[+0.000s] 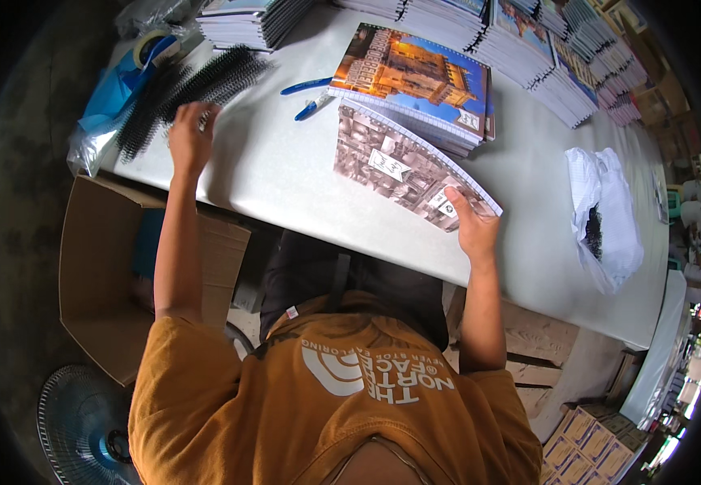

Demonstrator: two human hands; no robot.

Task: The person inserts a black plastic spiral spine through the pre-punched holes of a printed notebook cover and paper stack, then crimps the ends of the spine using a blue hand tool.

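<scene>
My right hand (475,226) grips the right end of an unbound notebook (391,162) with a sepia photo-collage cover, thumb on top. Small holes run along its upper long edge, and it tilts over the table's front edge. Just beyond it lies a stack of notebooks (419,77) with a glowing tower on the top cover. At the left, my left hand (191,139) is at the near side of a pile of black spiral binding coils (221,81). Its fingers are curled together; whatever they pinch is hidden.
Two blue-and-white pens (311,107) lie left of the stack. Piles of notebooks (520,40) line the far side. A white plastic bag (605,218) with black coils sits at right. Below the table's left end are a cardboard box (108,267) and a fan (84,428).
</scene>
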